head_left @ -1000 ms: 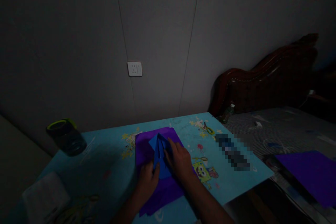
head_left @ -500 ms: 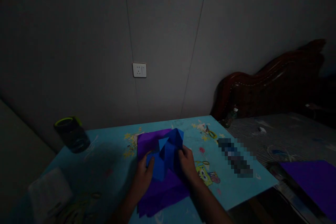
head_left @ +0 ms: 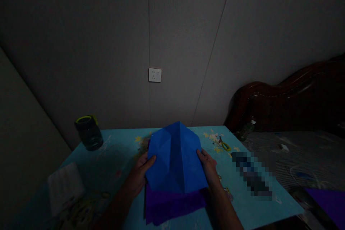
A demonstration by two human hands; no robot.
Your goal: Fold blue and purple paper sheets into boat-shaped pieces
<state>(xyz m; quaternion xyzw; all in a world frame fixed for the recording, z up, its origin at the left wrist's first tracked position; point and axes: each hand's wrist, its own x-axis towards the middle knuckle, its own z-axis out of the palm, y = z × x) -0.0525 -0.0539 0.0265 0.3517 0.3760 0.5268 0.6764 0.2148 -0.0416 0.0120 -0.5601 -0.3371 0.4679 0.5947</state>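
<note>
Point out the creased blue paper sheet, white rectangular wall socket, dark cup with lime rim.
Creased blue paper sheet (head_left: 176, 161), head view: middle strip between creases.
White rectangular wall socket (head_left: 155, 75), head view: faceplate middle.
Dark cup with lime rim (head_left: 90, 134), head view: body's middle.

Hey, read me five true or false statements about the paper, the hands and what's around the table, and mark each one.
1. The left hand and the right hand both grip the blue paper. True.
2. The purple paper covers the top of the blue paper. False: the purple paper lies on the table, and the blue paper is above it.
3. The blue paper shows crease lines. True.
4. The dark cup stands to the right of the blue paper. False: it is on the left.
5. The wall socket is higher in the picture than the cup. True.
</note>
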